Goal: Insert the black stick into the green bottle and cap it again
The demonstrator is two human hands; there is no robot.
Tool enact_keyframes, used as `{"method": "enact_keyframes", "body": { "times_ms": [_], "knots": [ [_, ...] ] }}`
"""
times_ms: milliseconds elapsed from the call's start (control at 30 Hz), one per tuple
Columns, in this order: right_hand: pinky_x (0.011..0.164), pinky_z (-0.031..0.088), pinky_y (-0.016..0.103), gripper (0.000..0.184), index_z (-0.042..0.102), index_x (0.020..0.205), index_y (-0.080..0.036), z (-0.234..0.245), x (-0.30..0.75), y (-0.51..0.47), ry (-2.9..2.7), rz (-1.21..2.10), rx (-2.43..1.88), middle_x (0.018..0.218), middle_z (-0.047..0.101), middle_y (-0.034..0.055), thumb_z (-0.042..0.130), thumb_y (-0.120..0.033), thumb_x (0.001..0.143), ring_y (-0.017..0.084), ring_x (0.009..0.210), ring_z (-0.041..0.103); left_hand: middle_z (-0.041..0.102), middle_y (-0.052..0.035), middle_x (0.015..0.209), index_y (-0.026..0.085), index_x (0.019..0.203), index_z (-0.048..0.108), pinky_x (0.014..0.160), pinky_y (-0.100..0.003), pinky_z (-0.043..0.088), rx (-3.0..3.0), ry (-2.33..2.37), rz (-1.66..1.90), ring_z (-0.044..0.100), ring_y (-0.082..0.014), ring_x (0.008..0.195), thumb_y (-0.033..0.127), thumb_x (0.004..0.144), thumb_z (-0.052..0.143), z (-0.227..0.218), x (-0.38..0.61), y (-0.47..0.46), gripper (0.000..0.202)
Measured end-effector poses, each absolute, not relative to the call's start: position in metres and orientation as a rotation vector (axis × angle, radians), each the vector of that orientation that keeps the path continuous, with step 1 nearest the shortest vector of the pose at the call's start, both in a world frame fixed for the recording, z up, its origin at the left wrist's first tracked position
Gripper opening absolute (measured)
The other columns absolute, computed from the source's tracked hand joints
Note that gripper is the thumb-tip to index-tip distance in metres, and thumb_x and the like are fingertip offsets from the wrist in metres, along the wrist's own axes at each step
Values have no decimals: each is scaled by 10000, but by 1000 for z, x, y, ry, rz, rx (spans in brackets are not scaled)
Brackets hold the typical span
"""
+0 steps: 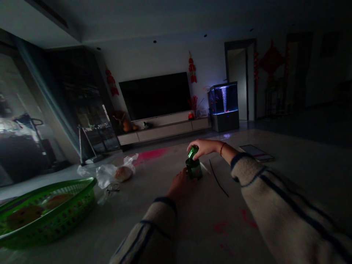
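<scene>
A small dark green bottle (194, 170) stands on the table in front of me. My left hand (181, 184) is closed around its lower left side, though part of the fingers is hidden in the dark. Above the neck, my right hand (204, 147) grips the shiny green cap (193, 151) between thumb and fingers. The cap leans to the right over the bottle's top; I cannot tell whether it is still seated on the neck. Just right of the bottle lie a thin black stick (218, 178) and a short pale strip (205, 168).
On the left are a green plastic basket (92, 183) with round items inside, a clear plastic bag (103, 176), a bread-like lump (123, 173) and glasses (112, 188). A phone (257, 152) lies right. Beyond the table stand a television (156, 96) and a lit fish tank (224, 99).
</scene>
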State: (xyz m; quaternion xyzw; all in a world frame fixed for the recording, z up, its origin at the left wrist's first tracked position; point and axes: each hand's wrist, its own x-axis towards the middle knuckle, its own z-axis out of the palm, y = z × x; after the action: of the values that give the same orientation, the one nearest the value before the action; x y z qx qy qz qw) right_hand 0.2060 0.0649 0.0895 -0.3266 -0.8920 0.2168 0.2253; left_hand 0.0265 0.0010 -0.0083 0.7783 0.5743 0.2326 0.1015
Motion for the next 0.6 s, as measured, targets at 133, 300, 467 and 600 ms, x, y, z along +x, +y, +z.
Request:
{"method": "enact_keyframes", "body": {
  "times_ms": [133,300,467,600],
  "knots": [
    [494,409,193,426,593,906,-110,88,202,62,-2463,697,-987,797,623,50,627,-452,654,104,608,541,576,-144,1134,143,1178,426,859,-363,419,2161,1605,837,543,-273,1033,400,674,618,-11,36,6,598],
    [518,372,205,472,625,793,-109,91,186,49,-2563,312,-1174,745,635,64,645,-540,602,140,639,564,578,-128,1126,143,1184,411,843,-352,429,1917,1533,1060,549,-255,1022,352,614,690,-13,43,11,668],
    [690,424,260,672,619,968,-82,100,179,37,-2578,358,-1300,1004,622,158,547,-660,634,235,886,582,613,-102,1054,160,1120,464,816,-340,438,1923,1414,1094,578,-230,948,379,612,695,-19,36,17,599],
    [783,442,299,701,464,1213,-136,106,191,36,-2402,915,-1108,1180,544,139,382,-662,756,199,952,569,619,-97,1032,165,1096,483,813,-331,432,1907,1355,1120,583,-215,920,365,588,719,-23,29,21,595]
  ]
}}
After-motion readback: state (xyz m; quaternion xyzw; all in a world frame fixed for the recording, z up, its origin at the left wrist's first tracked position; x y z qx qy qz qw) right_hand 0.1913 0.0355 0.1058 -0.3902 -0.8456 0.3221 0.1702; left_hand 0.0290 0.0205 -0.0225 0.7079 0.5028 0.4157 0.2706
